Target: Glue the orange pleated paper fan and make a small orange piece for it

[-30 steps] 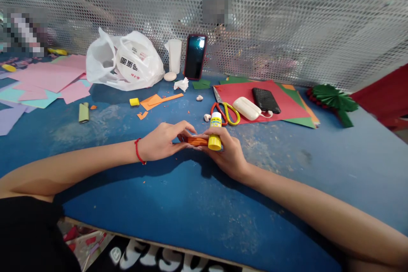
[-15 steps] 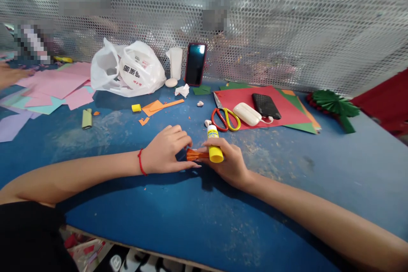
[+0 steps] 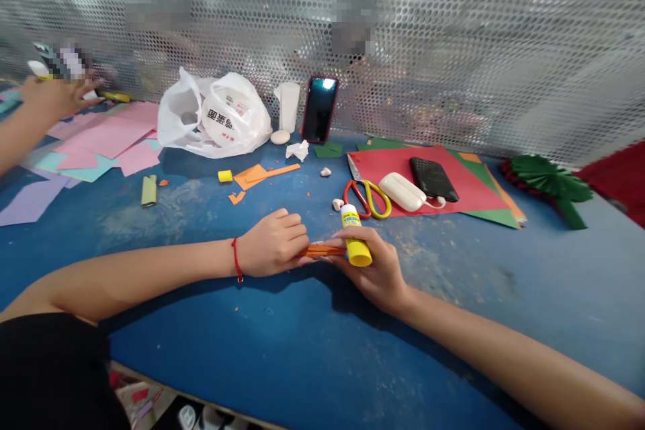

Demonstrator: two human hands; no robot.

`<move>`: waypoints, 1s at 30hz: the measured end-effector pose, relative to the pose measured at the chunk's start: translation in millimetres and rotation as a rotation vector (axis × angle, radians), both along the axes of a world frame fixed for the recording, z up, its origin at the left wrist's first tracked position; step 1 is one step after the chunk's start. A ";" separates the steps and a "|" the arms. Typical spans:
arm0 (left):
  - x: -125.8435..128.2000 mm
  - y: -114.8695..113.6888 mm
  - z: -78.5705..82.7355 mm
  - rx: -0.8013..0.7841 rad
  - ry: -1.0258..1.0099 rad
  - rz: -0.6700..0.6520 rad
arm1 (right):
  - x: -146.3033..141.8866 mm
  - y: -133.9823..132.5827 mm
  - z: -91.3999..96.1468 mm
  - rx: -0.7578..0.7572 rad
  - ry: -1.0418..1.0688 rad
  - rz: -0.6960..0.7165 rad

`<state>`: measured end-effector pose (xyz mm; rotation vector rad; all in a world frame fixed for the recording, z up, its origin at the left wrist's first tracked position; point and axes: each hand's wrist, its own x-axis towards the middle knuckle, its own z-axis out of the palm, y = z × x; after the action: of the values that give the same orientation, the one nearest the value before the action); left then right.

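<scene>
My left hand (image 3: 276, 243), with a red string on its wrist, is closed over one end of a narrow pleated strip of orange paper (image 3: 322, 251). My right hand (image 3: 375, 267) pinches the strip's other end and also holds a glue stick (image 3: 359, 252), its yellow base toward me and its white end pointing away. Much of the strip is hidden by my fingers. Just beyond the glue stick lie scissors (image 3: 370, 199) with one red and one yellow handle. The yellow glue cap (image 3: 225, 176) sits near orange paper scraps (image 3: 252, 177).
At the back are a white plastic bag (image 3: 222, 117) and an upright phone (image 3: 320, 109). A white case (image 3: 402, 191) and black case (image 3: 433, 179) rest on red paper (image 3: 484, 195). Right stands a green paper fan (image 3: 549, 181); left, a lighter (image 3: 149, 191) and another person's hand (image 3: 58, 104).
My left fingers have closed around the orange paper, which now looks narrower and flatter. The other person's hand has come further into view. The whole view has shifted slightly.
</scene>
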<state>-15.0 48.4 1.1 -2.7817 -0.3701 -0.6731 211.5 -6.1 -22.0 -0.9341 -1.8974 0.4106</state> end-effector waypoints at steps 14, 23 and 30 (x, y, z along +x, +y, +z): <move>-3.7 2.4 -6.9 -0.127 -0.052 -0.054 | 1.0 -0.9 2.6 0.111 -0.016 -0.045; -5.6 3.9 -8.6 -0.155 -0.046 -0.075 | -2.3 -0.6 13.3 0.091 0.007 0.007; -3.3 6.6 -7.0 -0.176 -0.061 -0.169 | 1.9 -1.5 6.5 0.120 -0.027 0.019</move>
<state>-18.2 55.1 -5.9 -2.9902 -0.2161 -0.8017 213.4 -7.6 -15.4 -0.8471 -1.9343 0.2929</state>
